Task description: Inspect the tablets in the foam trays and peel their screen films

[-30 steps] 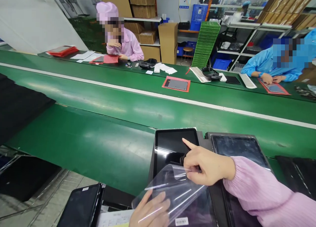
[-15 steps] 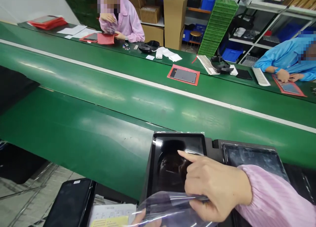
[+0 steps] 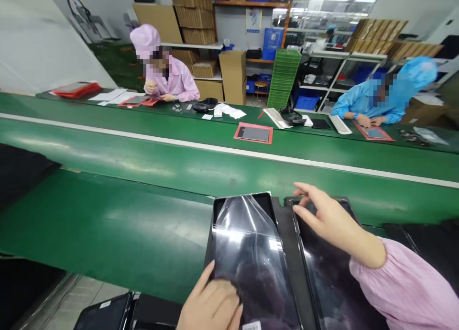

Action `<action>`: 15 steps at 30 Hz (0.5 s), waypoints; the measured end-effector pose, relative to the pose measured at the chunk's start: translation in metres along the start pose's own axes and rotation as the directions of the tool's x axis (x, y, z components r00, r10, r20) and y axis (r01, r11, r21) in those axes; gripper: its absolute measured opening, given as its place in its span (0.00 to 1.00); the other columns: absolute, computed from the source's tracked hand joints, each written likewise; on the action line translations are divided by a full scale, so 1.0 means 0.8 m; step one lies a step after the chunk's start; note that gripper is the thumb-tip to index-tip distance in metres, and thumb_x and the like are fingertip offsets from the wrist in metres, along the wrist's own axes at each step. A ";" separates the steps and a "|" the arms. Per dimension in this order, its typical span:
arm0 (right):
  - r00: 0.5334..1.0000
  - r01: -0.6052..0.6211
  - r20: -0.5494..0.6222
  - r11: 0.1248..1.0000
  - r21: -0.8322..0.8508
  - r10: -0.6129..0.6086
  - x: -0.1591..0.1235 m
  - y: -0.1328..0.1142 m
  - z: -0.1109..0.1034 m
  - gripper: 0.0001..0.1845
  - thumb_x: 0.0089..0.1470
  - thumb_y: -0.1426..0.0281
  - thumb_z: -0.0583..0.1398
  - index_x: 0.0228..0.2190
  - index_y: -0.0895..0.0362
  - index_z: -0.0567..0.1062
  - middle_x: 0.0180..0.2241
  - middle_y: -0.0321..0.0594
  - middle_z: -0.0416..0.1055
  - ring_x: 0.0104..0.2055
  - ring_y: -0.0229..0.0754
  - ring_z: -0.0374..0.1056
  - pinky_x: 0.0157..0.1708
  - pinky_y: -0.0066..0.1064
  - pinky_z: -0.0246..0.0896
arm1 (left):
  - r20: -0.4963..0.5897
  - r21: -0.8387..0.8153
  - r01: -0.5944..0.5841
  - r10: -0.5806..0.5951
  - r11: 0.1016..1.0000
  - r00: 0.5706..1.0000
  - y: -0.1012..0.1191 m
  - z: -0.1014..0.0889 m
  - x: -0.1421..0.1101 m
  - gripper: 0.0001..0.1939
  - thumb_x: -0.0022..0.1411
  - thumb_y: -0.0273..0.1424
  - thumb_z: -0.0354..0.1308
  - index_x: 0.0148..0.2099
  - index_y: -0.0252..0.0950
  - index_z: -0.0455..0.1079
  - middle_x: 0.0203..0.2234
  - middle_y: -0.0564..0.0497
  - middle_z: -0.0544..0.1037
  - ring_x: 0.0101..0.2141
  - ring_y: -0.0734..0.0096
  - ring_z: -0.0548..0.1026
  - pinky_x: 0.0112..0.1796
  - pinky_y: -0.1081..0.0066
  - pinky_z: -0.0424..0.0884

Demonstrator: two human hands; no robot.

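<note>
Centrally, clear film (image 3: pixel 247 253): laid over the left tablet (image 3: pixel 264 202), glossy with reflections; upper end tapered and lifted in folds, with dark screen exposed at both top corners.
Left hand (image 3: pixel 215 301): at the lower left edge of the clear film, index finger extended, other fingers bent; whether pinching or merely resting, cannot tell.
Right hand (image 3: pixel 332 220): raised over the upper part of the right tablet (image 3: pixel 333 282), palm side partly turned inward; grip open, thumb parted from the fingers.
Black holder (image 3: pixel 291 244): between the two tablets, running alongside both.
White label (image 3: pixel 252 325): near the bottom of the left tablet, print too small to read.
Lower-left tablet (image 3: pixel 103 315): tilted, partly cut off by the picture's lower border.
Green work surface (image 3: pixel 136 229): left of the tablets.
Red sheet (image 3: pixel 235 133): beyond the white strip (image 3: pixel 201 145), beneath a gray panel (image 3: pixel 253 134).
Far side: person in pink (image 3: pixel 179 81) at left, person in blue (image 3: pixel 362 98) at right, both seated.
</note>
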State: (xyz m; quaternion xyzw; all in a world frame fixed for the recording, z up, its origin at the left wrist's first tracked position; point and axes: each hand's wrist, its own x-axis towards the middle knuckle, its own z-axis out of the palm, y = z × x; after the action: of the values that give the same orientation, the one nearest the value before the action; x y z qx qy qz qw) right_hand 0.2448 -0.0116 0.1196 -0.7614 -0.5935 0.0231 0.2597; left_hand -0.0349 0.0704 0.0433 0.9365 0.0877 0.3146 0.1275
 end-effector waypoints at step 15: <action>0.951 0.114 0.297 0.992 -0.055 -0.093 -0.154 -0.033 -0.015 0.19 0.55 0.74 0.55 0.50 0.59 0.66 0.48 0.48 0.69 0.50 0.47 0.66 0.56 0.53 0.52 | 0.390 0.378 0.312 -0.456 0.872 0.800 -0.035 0.069 0.178 0.29 0.64 0.43 0.39 0.63 0.34 0.53 0.61 0.34 0.56 0.60 0.45 0.55 0.49 0.31 0.52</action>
State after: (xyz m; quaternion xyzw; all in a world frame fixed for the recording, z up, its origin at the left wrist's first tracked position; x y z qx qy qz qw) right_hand 0.1891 -0.1249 0.1076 -0.7262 -0.6650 0.1011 0.1424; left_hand 0.1087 0.1221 0.0734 0.9542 0.2903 0.0300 0.0653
